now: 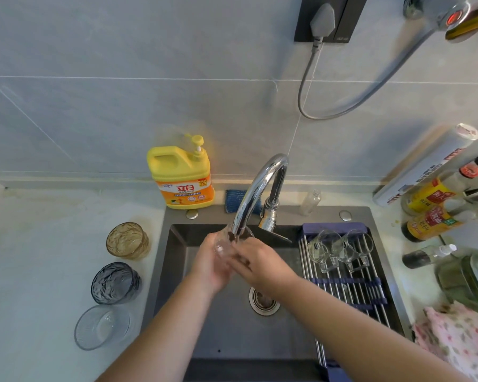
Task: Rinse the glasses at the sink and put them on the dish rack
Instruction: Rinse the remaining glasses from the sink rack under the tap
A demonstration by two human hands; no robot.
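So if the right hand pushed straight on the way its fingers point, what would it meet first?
The clear glass under the faucet: the right hand seems to grip it, with the left hand holding it from the far side.

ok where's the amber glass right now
In the head view the amber glass stands on the counter left of the sink, behind the grey-blue glass, near the yellow detergent bottle.

A small clear drinking glass [223, 248], gripped by the left hand [213, 268] and right hand [257, 267], sits just under the spout over the dark grey sink [174, 271]. An amber textured tumbler [127, 239], a blue-grey textured tumbler [116, 282] and a clear tumbler [102, 326] stand upright on the counter to its left. Two clear handled cups [324, 249] rest on the steel-rod dish rack [342, 288] across the sink's right side.
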